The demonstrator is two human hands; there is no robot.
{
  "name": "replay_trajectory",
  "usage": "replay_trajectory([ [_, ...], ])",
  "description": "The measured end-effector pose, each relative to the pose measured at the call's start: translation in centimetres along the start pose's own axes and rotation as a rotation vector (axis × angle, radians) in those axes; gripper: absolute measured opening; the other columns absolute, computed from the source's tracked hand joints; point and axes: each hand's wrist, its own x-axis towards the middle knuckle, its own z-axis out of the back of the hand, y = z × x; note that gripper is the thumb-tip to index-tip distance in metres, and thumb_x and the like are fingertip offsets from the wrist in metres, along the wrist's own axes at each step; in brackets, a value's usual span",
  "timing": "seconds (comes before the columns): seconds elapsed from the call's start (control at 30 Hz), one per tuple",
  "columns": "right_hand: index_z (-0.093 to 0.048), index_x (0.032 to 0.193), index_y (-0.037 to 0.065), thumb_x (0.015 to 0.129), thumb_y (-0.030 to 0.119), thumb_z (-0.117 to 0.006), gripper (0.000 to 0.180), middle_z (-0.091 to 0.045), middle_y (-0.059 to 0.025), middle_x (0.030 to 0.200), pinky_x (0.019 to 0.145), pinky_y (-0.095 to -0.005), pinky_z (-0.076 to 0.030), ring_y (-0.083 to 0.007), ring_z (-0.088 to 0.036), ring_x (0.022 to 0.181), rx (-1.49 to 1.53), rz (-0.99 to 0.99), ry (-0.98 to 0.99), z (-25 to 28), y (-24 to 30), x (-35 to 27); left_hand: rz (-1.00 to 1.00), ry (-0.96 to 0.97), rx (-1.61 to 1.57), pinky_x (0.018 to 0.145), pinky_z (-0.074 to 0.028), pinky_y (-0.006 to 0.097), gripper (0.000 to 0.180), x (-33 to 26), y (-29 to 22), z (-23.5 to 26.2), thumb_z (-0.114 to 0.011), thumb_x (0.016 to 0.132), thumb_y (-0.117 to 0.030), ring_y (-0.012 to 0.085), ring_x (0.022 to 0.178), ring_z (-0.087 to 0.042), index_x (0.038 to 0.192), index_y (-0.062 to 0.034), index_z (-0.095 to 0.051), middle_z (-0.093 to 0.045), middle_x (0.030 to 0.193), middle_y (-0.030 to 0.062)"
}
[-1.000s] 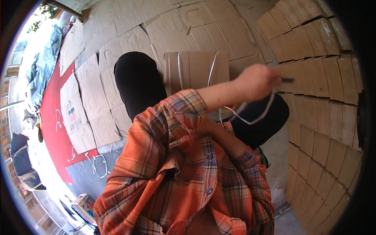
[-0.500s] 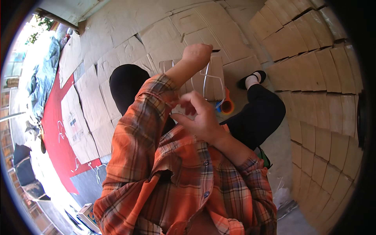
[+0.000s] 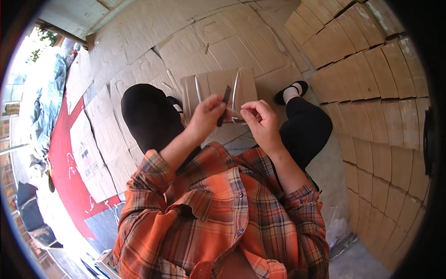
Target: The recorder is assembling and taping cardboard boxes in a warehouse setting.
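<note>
My left hand (image 3: 206,116) is closed around a dark flat blade (image 3: 224,106), which stands slanted above the near edge of a cardboard box (image 3: 216,76). Two bands of white string (image 3: 236,83) run across the top of that box. Just right of the blade, my right hand (image 3: 264,123) pinches thumb and forefinger together on what looks like a thin end of the string. A small white knot or tuft shows below, at the box's near edge. The two hands are close but apart.
My bent legs in black trousers (image 3: 148,116) flank the box. Flattened cardboard sheets (image 3: 134,69) cover the floor. Stacks of folded cardboard (image 3: 371,79) rise along the right. A red sheet (image 3: 65,162) with white string scraps lies at the left.
My left hand has drawn back from beyond the box towards me with the blade. The right hand has moved forward and right, and its fingers have closed. The loose string loop over the box now lies flat.
</note>
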Motion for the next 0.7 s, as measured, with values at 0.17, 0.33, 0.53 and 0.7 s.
replay_trajectory([
  [0.17, -0.063, 0.101, -0.004, 0.089, 0.007, -0.061, 0.017, -0.060, -0.0037, 0.089, 0.067, -0.0224, -0.049, -0.0112, -0.061, 0.077, 0.250, -0.138, 0.235, -1.8, -3.3, -2.2, -0.151, 0.042, -0.017, 0.060, -0.043, 0.022, 0.026, -1.0, 5.2, -1.7, -0.044, 0.093, 0.000, 0.0075, 0.068, -0.051, 0.119, -0.0028, -0.048, -0.055, 0.081, 0.0006],
  [0.33, -0.065, 0.096, -0.003, 0.087, 0.009, -0.063, 0.015, -0.061, -0.0032, 0.082, 0.064, -0.0223, -0.047, -0.0093, -0.058, 0.072, 0.568, -0.472, 0.236, -1.4, -4.7, -2.3, -0.147, 0.118, 0.161, 0.063, -0.043, 0.020, 0.037, -1.3, 4.8, -2.6, -0.046, 0.093, -0.001, 0.0057, 0.075, -0.052, 0.130, -0.0051, -0.041, -0.055, 0.089, 0.0004],
  [0.53, -0.064, 0.088, 0.000, 0.091, 0.013, -0.058, 0.015, -0.061, 0.0001, 0.073, 0.059, -0.0217, -0.045, -0.0078, -0.057, 0.066, 0.455, -0.378, 0.088, 0.4, -6.5, -1.5, -0.183, -0.067, 0.142, 0.071, -0.048, 0.027, 0.038, 0.7, 8.5, -1.4, -0.054, 0.088, -0.003, 0.0154, 0.084, -0.058, 0.126, -0.0045, -0.049, -0.059, 0.094, 0.0062],
  [0.7, -0.057, 0.085, 0.003, 0.093, 0.017, -0.052, 0.017, -0.060, -0.0066, 0.065, 0.056, -0.0257, -0.043, -0.0110, -0.058, 0.064, 0.147, -0.475, 0.163, 4.2, -5.4, 1.0, -0.171, -0.259, 0.856, 0.077, -0.049, 0.035, 0.032, 3.6, 11.1, 3.5, -0.070, 0.075, -0.019, 0.0244, 0.092, -0.058, 0.105, -0.0086, -0.065, -0.058, 0.099, 0.0115],
])
